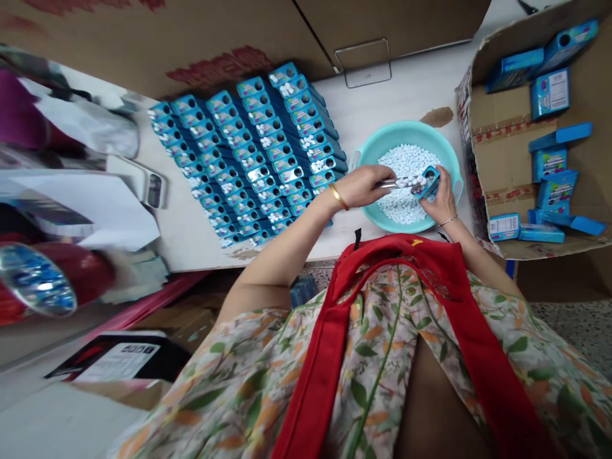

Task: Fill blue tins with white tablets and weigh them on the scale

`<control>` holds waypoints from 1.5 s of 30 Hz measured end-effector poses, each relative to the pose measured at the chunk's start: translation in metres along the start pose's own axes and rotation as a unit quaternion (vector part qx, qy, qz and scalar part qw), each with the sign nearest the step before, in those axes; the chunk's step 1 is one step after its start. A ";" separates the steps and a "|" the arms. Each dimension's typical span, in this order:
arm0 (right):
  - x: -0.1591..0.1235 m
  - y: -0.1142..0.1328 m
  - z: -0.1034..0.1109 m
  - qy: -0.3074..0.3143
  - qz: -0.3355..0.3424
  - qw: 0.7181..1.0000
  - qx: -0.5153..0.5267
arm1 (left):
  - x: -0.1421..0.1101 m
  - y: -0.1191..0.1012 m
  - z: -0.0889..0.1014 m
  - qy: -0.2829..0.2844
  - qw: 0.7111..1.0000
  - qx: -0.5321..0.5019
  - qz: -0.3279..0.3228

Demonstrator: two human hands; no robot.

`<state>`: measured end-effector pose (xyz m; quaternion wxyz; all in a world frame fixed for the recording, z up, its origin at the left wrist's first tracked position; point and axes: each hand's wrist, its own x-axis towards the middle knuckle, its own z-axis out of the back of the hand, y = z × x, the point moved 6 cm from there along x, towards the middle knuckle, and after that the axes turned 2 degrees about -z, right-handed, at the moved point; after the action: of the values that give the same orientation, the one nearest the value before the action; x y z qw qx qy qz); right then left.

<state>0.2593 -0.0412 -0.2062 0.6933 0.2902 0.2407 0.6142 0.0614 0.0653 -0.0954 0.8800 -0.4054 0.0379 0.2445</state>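
Observation:
Over the round turquoise basin [368, 143], my left hand [366, 186] is closed around the handle of a metal scoop [393, 183]. Small white pellets [410, 182] lie heaped on the scoop, its tip touching the opening of a small blue box [430, 183]. My right hand [442, 199] grips that box, tilted, with fingers and thumb on its sides. More white pellets [408, 155] fill the basin below both hands. To the left stand several rows of similar blue boxes [248, 150], round holes facing up, some with pellets on top.
At the right, a cardboard carton [507, 140] holds several blue boxes [549, 94]. Large cardboard [215, 38] and a wire handle [363, 62] border the far side of the white table [361, 105]. On the left are a white device [127, 177], papers [109, 213] and a red container [86, 274].

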 end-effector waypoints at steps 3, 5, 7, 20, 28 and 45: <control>-0.002 0.003 -0.012 0.020 0.009 1.000 -0.004 | 0.015 -0.029 0.004 0.013 0.989 0.135 0.053; -0.002 0.005 -0.018 0.021 0.009 1.000 0.003 | 0.020 -0.045 0.004 0.016 0.977 0.194 0.089; -0.002 0.004 -0.022 0.013 0.003 1.000 0.021 | 0.018 -0.056 0.006 0.002 0.971 0.213 0.104; -0.007 0.015 -0.045 -0.019 -0.037 0.997 0.061 | 0.013 -0.003 -0.066 -0.173 0.976 -0.007 0.129; -0.006 0.032 -0.030 0.065 0.082 0.993 0.053 | -0.053 0.001 -0.054 -0.205 0.966 0.035 0.154; -0.032 0.014 0.037 0.007 0.042 0.998 -0.038 | -0.148 0.123 -0.102 -0.162 0.900 0.055 0.401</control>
<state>0.2708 -0.0757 -0.1702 0.6759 0.2691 0.2094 0.6534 -0.1114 -0.0012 -0.2099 0.7226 -0.2616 0.0675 0.6363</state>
